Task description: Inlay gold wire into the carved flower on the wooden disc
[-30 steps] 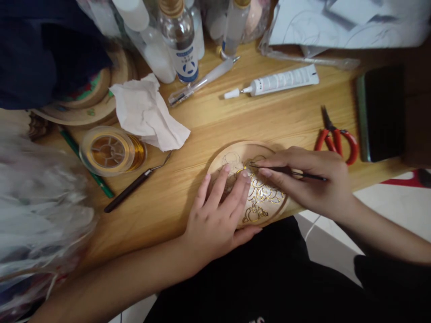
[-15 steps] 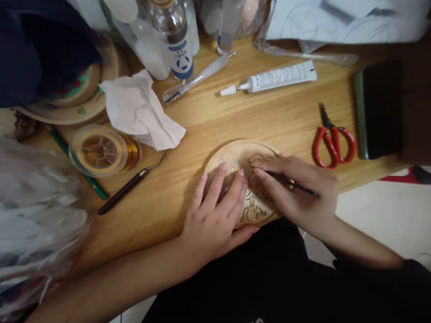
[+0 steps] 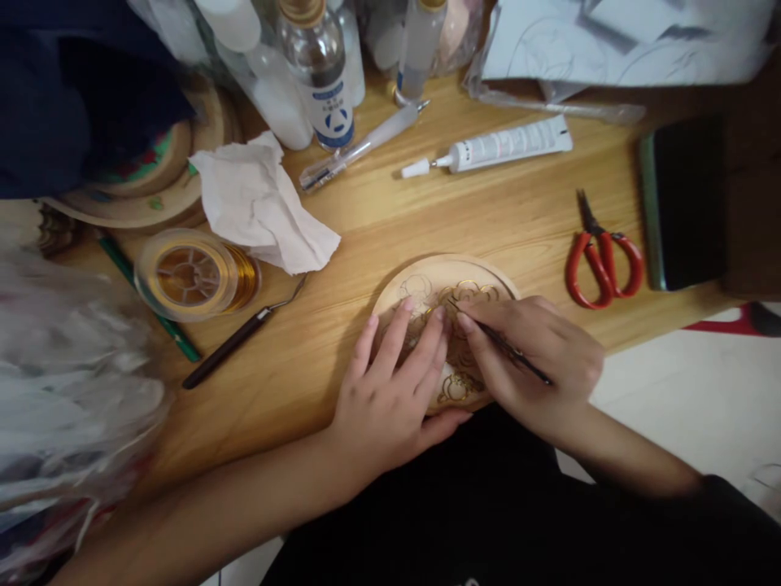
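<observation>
A round wooden plate point(image 3: 390, 295) lies at the table's front edge, with gold wire outlines point(image 3: 469, 289) and pencil-like lines on its face. My left hand point(image 3: 390, 382) rests flat across its left side, fingers stretched out and slightly apart, the thumb along the near rim. A bit of gold wire shows by its fingertips. Pinched like a pen in my right hand point(image 3: 537, 350) are slim black tweezers point(image 3: 509, 348), their tip down at the wire near my left index finger. My hands cover much of the pattern.
Red-handled pliers point(image 3: 601, 256) and a phone point(image 3: 687, 203) lie right. Beyond the plate are a glue tube point(image 3: 512, 146), a pen point(image 3: 366, 146) and a bottle point(image 3: 329, 98). Left are crumpled tissue point(image 3: 262, 203), a gold wire spool point(image 3: 192, 273), a dark-handled tool point(image 3: 232, 346) and a green pencil point(image 3: 176, 338).
My right hand has shifted slightly left and down, and the tweezers are tilted more steeply. More gold wire shows at the plate's far side. My left hand stays nearly in place.
</observation>
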The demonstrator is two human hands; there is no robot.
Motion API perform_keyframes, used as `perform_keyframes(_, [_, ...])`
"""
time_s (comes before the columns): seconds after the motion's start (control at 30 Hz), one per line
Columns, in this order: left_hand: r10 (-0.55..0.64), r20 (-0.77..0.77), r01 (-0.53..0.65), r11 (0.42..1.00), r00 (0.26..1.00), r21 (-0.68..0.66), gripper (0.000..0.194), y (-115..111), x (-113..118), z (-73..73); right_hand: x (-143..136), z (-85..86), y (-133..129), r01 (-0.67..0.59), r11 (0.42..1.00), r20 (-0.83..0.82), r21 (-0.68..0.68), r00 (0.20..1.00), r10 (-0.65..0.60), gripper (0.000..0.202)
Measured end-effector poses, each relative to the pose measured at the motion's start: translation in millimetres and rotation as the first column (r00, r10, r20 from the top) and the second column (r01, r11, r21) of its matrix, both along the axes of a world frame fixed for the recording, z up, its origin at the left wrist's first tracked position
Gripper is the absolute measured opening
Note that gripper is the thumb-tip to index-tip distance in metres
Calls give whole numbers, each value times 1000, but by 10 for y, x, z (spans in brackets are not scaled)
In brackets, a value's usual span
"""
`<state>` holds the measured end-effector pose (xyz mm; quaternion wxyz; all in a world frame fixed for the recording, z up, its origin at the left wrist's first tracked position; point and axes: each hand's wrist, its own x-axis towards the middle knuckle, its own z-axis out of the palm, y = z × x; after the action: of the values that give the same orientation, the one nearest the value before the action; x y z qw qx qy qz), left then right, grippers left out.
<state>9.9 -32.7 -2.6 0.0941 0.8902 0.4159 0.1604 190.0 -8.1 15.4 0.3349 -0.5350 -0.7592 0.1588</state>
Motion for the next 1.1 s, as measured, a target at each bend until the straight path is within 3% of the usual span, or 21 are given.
perform_keyframes(0.2, [3,-16,-2,999,1000,40,72,2,5,-17,9,-22,-26,49,999,-26,-12,998,-50,26])
perform_keyframes(0.33, [-10,-47,13,998,999,60,73,-1,-1,-26,60,-8,-61,123,989,-141,-82,981,-134,23])
perform_keyframes(0.57, [44,-168,-27,994,985,105,85,-63,57,31,214,-65,-49,276,933,-430,-231,831,-352,18])
perform_keyframes(0.83, [124,-316,-77,984,940,158,94,-156,173,133,272,-76,-50,239,950,-517,-202,798,-310,19])
perform_keyframes(0.97, [146,-231,-124,986,962,109,85,-124,172,192,290,-87,-93,211,954,-530,-212,795,-293,20])
perform_keyframes(1.1, [175,-129,-155,977,976,149,68,22,81,270,309,-95,-130,214,952,-510,-218,807,-299,20])
